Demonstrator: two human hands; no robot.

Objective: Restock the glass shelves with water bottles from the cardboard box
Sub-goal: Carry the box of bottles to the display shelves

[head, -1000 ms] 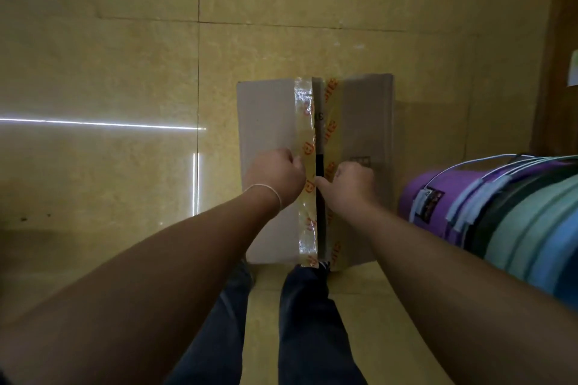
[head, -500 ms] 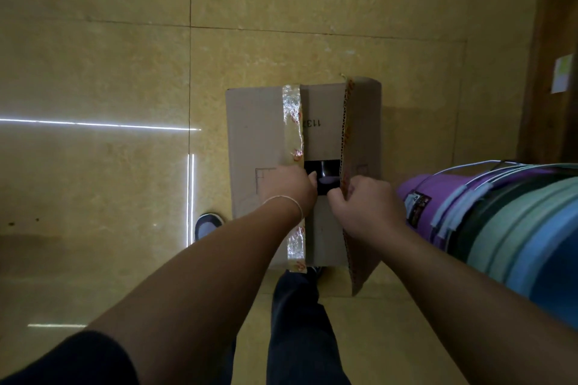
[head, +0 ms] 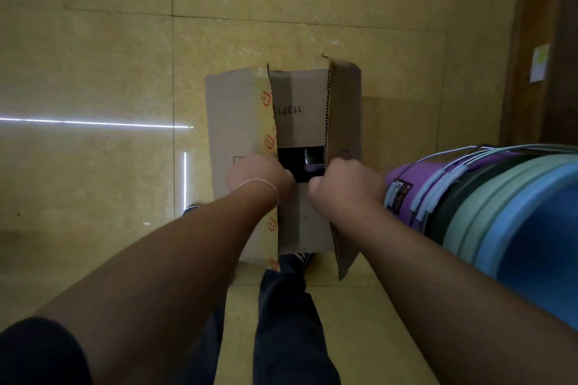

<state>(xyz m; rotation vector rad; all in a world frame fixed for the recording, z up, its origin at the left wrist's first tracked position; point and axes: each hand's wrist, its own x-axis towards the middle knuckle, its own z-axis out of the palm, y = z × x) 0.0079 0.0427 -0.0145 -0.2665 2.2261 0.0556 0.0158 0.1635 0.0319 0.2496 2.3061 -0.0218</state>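
A brown cardboard box (head: 233, 122) stands on the tiled floor in front of my legs. My left hand (head: 258, 176) grips the inner edge of the left top flap, which carries yellow printed tape. My right hand (head: 342, 180) grips the corrugated edge of the right top flap (head: 344, 109), which stands nearly upright. Between them the inner flaps show, with a dark gap (head: 301, 166) where something purple glints. No water bottle is clearly visible, and the glass shelves are out of view.
A stack of nested plastic buckets (head: 488, 203), purple, dark, green and blue, lies on its side close to the right of the box. A dark wooden wall or door (head: 550, 40) with a paper note runs along the right edge. Yellow floor tiles surround the box.
Both hands have pulled the two outer flaps apart. The taped seam is split, the right flap has risen upright, and the inner flaps and dark gap are now exposed.
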